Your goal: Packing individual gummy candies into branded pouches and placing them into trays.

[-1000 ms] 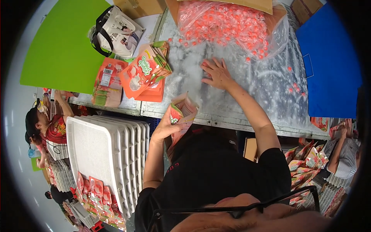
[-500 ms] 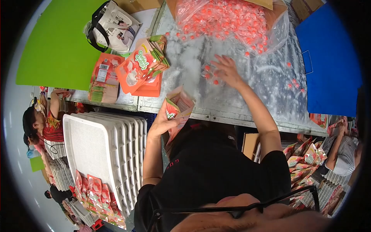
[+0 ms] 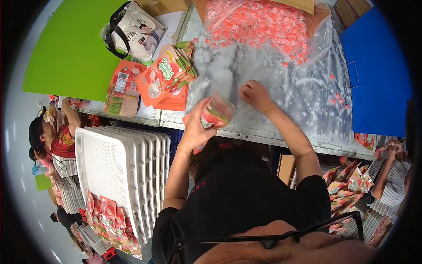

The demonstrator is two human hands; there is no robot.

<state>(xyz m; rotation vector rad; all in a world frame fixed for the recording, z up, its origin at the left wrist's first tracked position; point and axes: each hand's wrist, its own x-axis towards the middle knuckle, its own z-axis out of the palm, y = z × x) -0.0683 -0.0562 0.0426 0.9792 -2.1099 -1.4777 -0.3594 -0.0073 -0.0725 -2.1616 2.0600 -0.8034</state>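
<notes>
My left hand [image 3: 196,128] is closed around a red and pink printed pouch [image 3: 218,111] at the table's front edge. The pouch tilts toward the right with its mouth facing away from my left palm; what is inside is hidden. Just right of it, above the metal table [image 3: 281,101], my right hand [image 3: 256,95] has its fingers curled in, around wrapped candies that are hidden by the fingers. A large heap of red wrapped candies [image 3: 259,24] lies in a clear plastic liner inside an open carton at the back. Flat pouches [image 3: 160,79] are stacked left of my left hand.
A white tote bag [image 3: 138,33] and a green board [image 3: 70,53] stand at the left; a blue board [image 3: 373,70] is at the right. Stacked white trays [image 3: 103,163] carry filled pouches [image 3: 110,220]. Several loose candies [image 3: 338,99] lie on the right. Other people work on both sides.
My right hand has gone from spread fingers over a few candies to curled fingers, and those candies no longer show on the table. My left hand has raised and tilted the pouch rightward.
</notes>
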